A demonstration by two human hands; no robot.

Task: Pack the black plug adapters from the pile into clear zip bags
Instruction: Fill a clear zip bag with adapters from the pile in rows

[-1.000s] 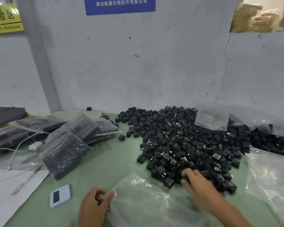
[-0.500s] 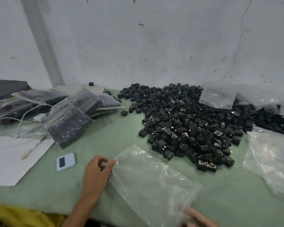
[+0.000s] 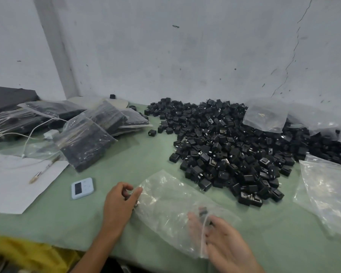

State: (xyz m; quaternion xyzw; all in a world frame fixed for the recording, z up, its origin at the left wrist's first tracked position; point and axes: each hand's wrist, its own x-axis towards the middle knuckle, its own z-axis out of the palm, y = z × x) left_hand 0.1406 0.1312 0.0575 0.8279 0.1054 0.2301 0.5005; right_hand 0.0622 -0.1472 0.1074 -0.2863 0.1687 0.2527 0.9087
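Pinching the near-left corner of a clear zip bag (image 3: 169, 205) between thumb and curled fingers, the left hand (image 3: 120, 201) holds the plastic down on the green surface (image 3: 126, 164), just in front of the pile of black plug adapters (image 3: 224, 146). The right hand (image 3: 224, 245) sits at the bag's near end, farther in front of the pile, with its fingertips behind the film. It is heavily blurred, so whether its fingers are clamped on anything I cannot tell. A dark adapter (image 3: 203, 210) shows through the plastic right at those fingertips (held or loose, the blur hides it). The two hands are apart, one at each end of the bag. The pile itself spreads wide against the wall, and a crumpled clear bag (image 3: 266, 115) rests on its far-right part. More empty bags (image 3: 327, 190) lie flat on the surface to the right of the pile's front edge. One stray adapter (image 3: 152, 132) stands alone just left of the pile. Farther left lie several filled bags (image 3: 87, 138) packed with dark adapters, overlapping one another, with a white cable (image 3: 28, 134) looping across them. Left of the pile and nearer the person are a small white timer (image 3: 82, 188), a sheet of paper (image 3: 14, 186) and a pen (image 3: 44, 170) lying partly on that sheet.
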